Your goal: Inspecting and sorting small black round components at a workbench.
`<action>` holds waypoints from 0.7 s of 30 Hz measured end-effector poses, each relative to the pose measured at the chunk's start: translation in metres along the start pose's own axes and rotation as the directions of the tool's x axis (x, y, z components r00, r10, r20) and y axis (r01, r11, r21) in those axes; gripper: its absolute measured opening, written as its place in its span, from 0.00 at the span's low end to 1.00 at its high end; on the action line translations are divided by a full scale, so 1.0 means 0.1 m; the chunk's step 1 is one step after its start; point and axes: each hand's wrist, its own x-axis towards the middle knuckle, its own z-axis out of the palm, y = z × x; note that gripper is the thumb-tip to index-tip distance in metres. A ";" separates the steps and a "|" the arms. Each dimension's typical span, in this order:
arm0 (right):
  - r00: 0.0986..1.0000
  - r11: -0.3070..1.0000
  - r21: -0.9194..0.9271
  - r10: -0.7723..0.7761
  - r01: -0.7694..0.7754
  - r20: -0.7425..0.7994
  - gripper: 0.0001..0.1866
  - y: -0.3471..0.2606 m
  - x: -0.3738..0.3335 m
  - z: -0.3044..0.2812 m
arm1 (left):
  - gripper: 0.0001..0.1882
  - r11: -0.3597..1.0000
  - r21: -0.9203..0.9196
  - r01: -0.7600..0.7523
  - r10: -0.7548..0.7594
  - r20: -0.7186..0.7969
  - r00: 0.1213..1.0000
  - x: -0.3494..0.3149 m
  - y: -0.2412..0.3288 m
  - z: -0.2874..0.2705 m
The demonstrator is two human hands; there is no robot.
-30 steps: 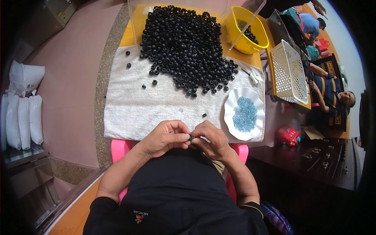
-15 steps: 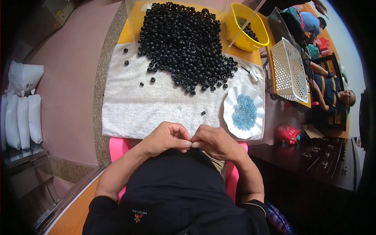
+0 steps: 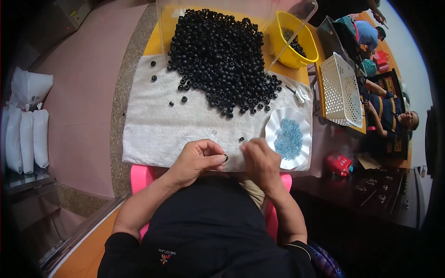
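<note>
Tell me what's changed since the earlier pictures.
The right hand has let go of the small dark piece and moved right, toward the white scalloped plate; blur hides whether it holds anything. The left hand still pinches the piece. The black pile and plate stayed put.

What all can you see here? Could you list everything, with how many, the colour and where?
Round pieces: too many to count, black, heaped far-centre; several loose
Clear container: one, transparent, by the heap
Cloth: one, white, under the near pieces
Plate: one, white, cloth's right
Small bits: many, pale blue, on the plate
Basin: one, yellow, far right
Basket: one, white, right
Sacks: several, white, left
Package: one, red, right
Seat: one, pink, near edge
Other people: at least two, dark and blue clothes, right
Small piece: one, dark, in left hand
Left hand: one, bare, near-centre
Right hand: one, bare, blurred, beside plate
</note>
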 end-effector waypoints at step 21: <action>0.995 0.998 -0.039 -0.040 0.044 0.093 0.03 0.19 0.06 0.21 | 0.07 0.995 0.073 -0.060 0.060 0.011 0.998 0.02 -0.03 -0.05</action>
